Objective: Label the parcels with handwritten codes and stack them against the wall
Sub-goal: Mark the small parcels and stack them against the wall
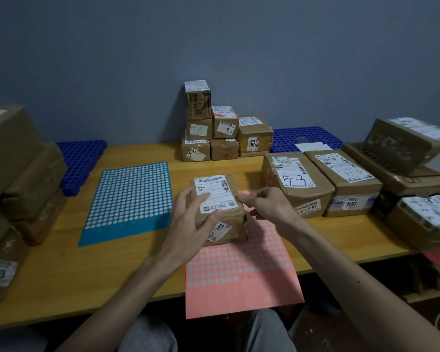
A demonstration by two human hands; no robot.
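While steadying parcel point(235, 223) on pink dot sheet point(239, 275) for marking, wraps left grip point(188, 224) round its near side. Holds right grip point(267, 207) pinched shut beside label point(215, 193) edge; cannot tell whether on anything.

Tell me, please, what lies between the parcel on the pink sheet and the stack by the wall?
Only bare table: the head view shows nothing between the parcel and the stack.

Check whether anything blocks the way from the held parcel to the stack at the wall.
Nothing visible does. Only bare table lies between the parcel in the left hand and the stack; the big parcels stand off to the right.
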